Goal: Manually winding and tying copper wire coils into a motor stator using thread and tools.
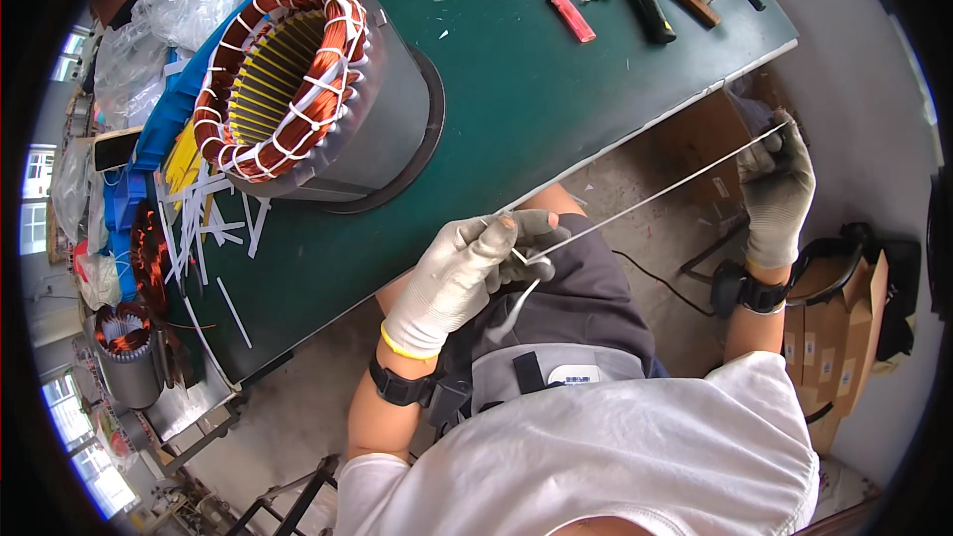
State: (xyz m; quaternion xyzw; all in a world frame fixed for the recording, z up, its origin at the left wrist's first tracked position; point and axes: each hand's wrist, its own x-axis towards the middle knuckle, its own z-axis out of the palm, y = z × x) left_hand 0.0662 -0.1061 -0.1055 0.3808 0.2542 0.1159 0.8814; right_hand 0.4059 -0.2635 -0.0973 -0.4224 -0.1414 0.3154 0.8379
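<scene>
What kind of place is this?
It looks like a workshop for electric motors, maybe in a factory. A big metal part with copper coils stands on the green table; hand tools lie there too, and a smaller copper-wound part stands at the left.

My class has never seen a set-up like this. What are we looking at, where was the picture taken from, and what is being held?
There is no robot here, just a person wearing pale gloves. The single picture comes from a wide fisheye camera on the person's head, looking down, so straight edges bend near the rim. The left hand and right hand hold a thin white cord, stretched straight between them. On the green table stands a grey metal cylinder topped by a ring of copper wire bound with white ties. Loose white strips lie beside it, and hand tools lie along the far side.
</scene>
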